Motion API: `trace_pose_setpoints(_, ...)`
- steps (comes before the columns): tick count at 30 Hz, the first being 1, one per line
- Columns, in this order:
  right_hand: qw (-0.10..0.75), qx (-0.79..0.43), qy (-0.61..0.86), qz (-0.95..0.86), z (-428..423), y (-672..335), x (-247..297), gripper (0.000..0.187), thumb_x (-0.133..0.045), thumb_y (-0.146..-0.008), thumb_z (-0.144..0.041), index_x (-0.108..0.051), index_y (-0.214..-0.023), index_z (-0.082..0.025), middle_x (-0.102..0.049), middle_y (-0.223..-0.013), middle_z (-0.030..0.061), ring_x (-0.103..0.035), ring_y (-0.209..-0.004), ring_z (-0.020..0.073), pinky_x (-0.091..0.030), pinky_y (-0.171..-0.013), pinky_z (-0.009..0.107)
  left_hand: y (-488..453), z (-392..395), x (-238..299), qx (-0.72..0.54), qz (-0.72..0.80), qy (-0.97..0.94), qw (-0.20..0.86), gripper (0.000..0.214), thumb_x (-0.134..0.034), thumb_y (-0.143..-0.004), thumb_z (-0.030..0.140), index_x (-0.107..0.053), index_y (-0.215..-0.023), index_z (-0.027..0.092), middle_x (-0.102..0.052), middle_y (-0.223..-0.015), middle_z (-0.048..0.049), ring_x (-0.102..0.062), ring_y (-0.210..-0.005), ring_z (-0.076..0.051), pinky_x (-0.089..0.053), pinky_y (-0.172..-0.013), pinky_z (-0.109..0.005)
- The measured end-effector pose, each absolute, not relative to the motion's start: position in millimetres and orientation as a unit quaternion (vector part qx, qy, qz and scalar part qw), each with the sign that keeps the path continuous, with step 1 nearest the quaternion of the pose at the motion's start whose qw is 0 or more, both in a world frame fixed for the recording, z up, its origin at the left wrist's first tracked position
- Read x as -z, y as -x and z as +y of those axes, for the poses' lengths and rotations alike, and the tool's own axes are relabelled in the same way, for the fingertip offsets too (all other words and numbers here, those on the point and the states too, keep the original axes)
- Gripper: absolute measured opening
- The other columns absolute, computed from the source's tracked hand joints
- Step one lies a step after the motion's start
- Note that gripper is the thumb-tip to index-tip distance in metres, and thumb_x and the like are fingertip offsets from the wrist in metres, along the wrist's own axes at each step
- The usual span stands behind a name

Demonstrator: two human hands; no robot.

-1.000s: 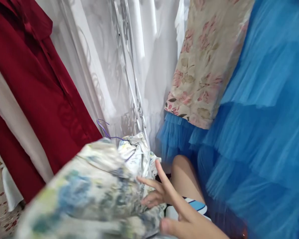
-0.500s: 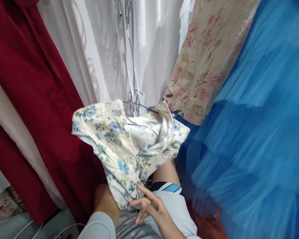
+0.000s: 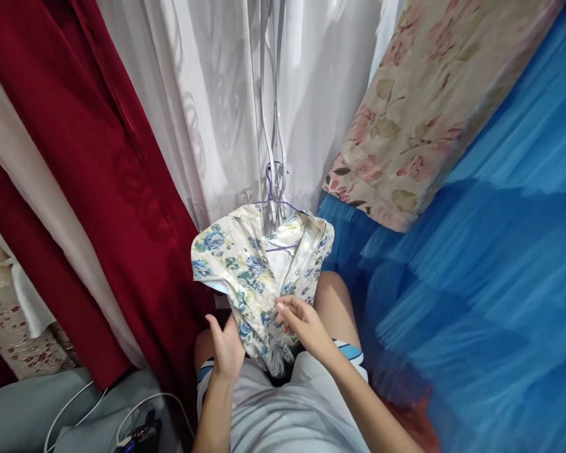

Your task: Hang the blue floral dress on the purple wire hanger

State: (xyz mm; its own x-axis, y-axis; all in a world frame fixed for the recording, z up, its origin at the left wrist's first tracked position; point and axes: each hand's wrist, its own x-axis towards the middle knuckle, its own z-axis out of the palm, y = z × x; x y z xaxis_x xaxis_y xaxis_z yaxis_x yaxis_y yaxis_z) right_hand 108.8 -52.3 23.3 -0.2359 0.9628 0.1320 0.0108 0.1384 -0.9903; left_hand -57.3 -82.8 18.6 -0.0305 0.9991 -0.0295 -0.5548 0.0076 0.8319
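Observation:
A cream blouse with blue and green flowers hangs on a thin purple hanger in front of me. My left hand is at the blouse's lower left side, thumb stretched away from it; the other fingers are partly hidden behind the fabric. At the front opening, below the V neckline, my right hand pinches the blouse's edge between thumb and fingers. The blouse's lower end bunches between my knees.
White curtains and white straps hang behind the blouse. Dark red cloth hangs left; a pink-flowered cloth and blue tulle hang right. White cables and a dark device lie on a grey surface at lower left.
My left hand has come out from behind the blouse to its left side. My right hand has moved up from the lower fabric to the front opening. The blouse now hangs straighter.

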Motion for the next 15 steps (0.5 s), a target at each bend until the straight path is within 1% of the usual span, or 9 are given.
trace_pose_setpoints(1,0.468,-0.495,0.417,-0.602,-47,-104,-22,0.041,-0.059,-0.086,-0.058,-0.056,-0.102,-0.020,-0.062,-0.068,-0.0002,-0.055,-0.054,0.0153,-0.042,-0.050,0.027,56,-85,-16,-0.628,0.351,-0.323,0.615,0.065,-0.062,-0.074,0.072,-0.066,-0.122,0.027,-0.065,-0.126,-0.0120,-0.054,-0.127,-0.032,-0.045,-0.103,-0.043)
trace_pose_setpoints(3,0.491,-0.455,0.439,-0.600,-38,-98,-17,0.041,-0.061,-0.084,-0.056,-0.053,-0.103,-0.021,-0.059,-0.065,-0.0029,-0.055,-0.053,0.0159,-0.043,-0.050,0.027,48,-83,-13,-0.635,0.366,-0.340,0.590,0.060,-0.076,-0.067,0.056,-0.067,-0.119,0.027,-0.067,-0.123,-0.0109,-0.055,-0.126,-0.031,-0.044,-0.104,-0.040)
trace_pose_setpoints(4,0.506,-0.441,0.450,-0.589,-34,-96,-13,0.042,-0.061,-0.084,-0.056,-0.051,-0.105,-0.022,-0.057,-0.063,-0.0038,-0.055,-0.052,0.0165,-0.043,-0.050,0.028,44,-81,-12,-0.642,0.377,-0.346,0.571,0.057,-0.079,-0.066,0.046,-0.066,-0.118,0.027,-0.068,-0.121,-0.0099,-0.056,-0.125,-0.030,-0.044,-0.104,-0.039)
trace_pose_setpoints(6,0.529,-0.437,0.466,-0.558,-30,-96,-7,0.044,-0.059,-0.085,-0.056,-0.047,-0.111,-0.022,-0.059,-0.062,-0.0037,-0.055,-0.050,0.0177,-0.043,-0.048,0.029,36,-74,-8,-0.652,0.400,-0.347,0.542,0.050,-0.076,-0.067,0.034,-0.066,-0.114,0.024,-0.070,-0.116,-0.0084,-0.058,-0.123,-0.029,-0.044,-0.103,-0.038)
trace_pose_setpoints(8,0.529,-0.450,0.470,-0.544,-27,-98,-4,0.041,-0.056,-0.086,-0.055,-0.046,-0.108,-0.022,-0.060,-0.060,-0.0030,-0.053,-0.047,0.0176,-0.041,-0.046,0.029,32,-69,-3,-0.649,0.421,-0.340,0.535,0.038,-0.070,-0.071,0.031,-0.067,-0.108,0.022,-0.071,-0.111,-0.0074,-0.060,-0.119,-0.027,-0.046,-0.100,-0.036)
trace_pose_setpoints(11,0.510,-0.439,0.452,-0.586,-26,-101,-7,0.029,-0.053,-0.089,-0.049,-0.051,-0.091,-0.021,-0.051,-0.051,-0.0052,-0.045,-0.043,0.0137,-0.034,-0.046,0.025,33,-68,4,-0.632,0.437,-0.334,0.546,0.029,-0.068,-0.071,0.029,-0.067,-0.099,0.021,-0.072,-0.105,-0.0059,-0.063,-0.111,-0.025,-0.049,-0.094,-0.033)
trace_pose_setpoints(13,0.506,-0.421,0.432,-0.616,-26,-102,-9,0.027,-0.051,-0.090,-0.047,-0.051,-0.083,-0.021,-0.044,-0.050,-0.0067,-0.038,-0.044,0.0117,-0.028,-0.046,0.024,36,-70,7,-0.633,0.438,-0.330,0.546,0.024,-0.068,-0.071,0.030,-0.067,-0.094,0.022,-0.073,-0.100,-0.0050,-0.065,-0.108,-0.025,-0.050,-0.091,-0.033)
trace_pose_setpoints(15,0.507,-0.413,0.430,-0.623,-27,-103,-7,0.029,-0.050,-0.091,-0.047,-0.050,-0.079,-0.021,-0.040,-0.053,-0.0064,-0.035,-0.046,0.0116,-0.025,-0.047,0.024,40,-71,7,-0.640,0.436,-0.324,0.543,0.020,-0.068,-0.072,0.030,-0.068,-0.091,0.024,-0.073,-0.097,-0.0041,-0.065,-0.107,-0.024,-0.051,-0.090,-0.033)
